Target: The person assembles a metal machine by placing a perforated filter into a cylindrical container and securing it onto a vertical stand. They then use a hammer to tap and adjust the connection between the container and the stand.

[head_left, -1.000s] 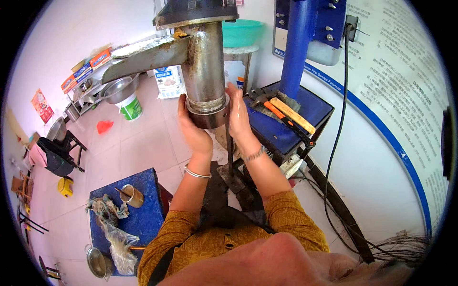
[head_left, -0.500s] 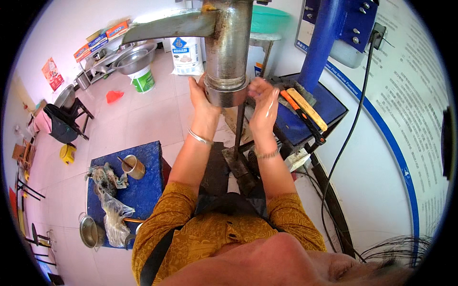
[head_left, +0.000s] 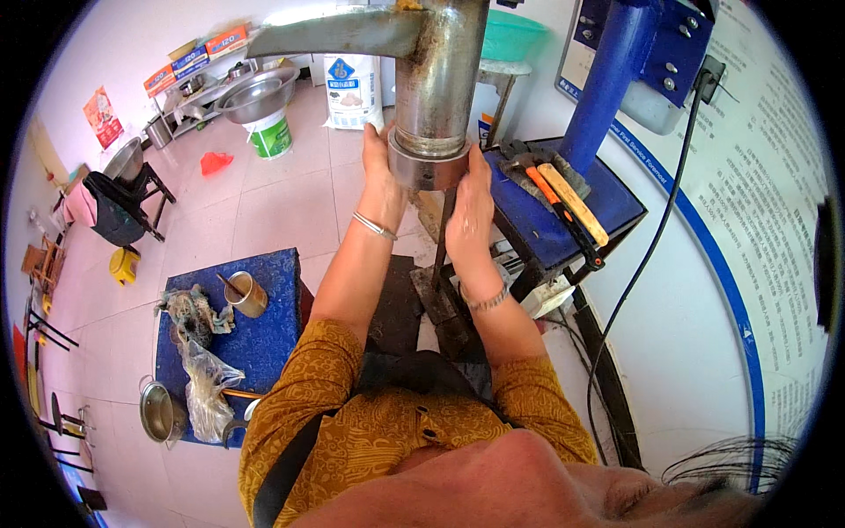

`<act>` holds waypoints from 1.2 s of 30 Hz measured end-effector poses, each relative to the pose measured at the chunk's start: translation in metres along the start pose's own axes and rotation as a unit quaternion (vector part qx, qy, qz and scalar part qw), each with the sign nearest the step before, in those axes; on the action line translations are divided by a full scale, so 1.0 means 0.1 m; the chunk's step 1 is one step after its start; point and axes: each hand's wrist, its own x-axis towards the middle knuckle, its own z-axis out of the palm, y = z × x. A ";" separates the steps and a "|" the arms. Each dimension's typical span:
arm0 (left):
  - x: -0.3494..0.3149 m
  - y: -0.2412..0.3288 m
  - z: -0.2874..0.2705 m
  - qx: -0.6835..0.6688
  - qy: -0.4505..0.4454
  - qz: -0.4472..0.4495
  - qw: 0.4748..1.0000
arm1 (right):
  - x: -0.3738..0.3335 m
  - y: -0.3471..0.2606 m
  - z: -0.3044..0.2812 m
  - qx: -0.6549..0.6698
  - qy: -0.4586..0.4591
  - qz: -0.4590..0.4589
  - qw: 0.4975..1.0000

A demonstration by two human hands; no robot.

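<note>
An upright steel cylinder (head_left: 433, 92) hangs in front of me, with a metal side arm (head_left: 339, 35) reaching left from its upper part. Around its lower end sits a threaded metal collar (head_left: 429, 169). My left hand (head_left: 385, 176) grips the collar's left side, its fingers partly hidden behind it. From the right, my right hand (head_left: 473, 216) presses against the same collar, palm inward and fingers pointing up along its side. Whitish smears show on that hand. Below the collar, a thin metal bar (head_left: 444, 231) stands partly covered by my right hand.
On the right, a blue stand (head_left: 544, 238) bears an orange-handled tool (head_left: 556, 198) and a wooden-handled one (head_left: 576, 204). A low blue table (head_left: 273, 339) at left holds a metal cup (head_left: 246, 295), rags and a plastic bag (head_left: 209, 396). A black cable (head_left: 656, 220) hangs along the right wall.
My right hand was apart from the collar and slightly blurred; now it lies against the collar's right side. My left hand stays on the collar. The whole view has shifted slightly.
</note>
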 end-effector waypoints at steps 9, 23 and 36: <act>-0.23 -0.25 0.10 0.397 -0.033 0.443 0.803 | 0.55 0.40 0.07 0.492 -0.061 0.374 0.784; -0.23 -0.26 0.09 0.336 -0.015 0.395 0.855 | 0.62 0.37 0.08 0.438 -0.043 0.417 0.795; -0.22 -0.23 0.10 0.250 -0.035 0.365 0.896 | 0.35 0.51 0.11 0.397 -0.005 0.281 0.874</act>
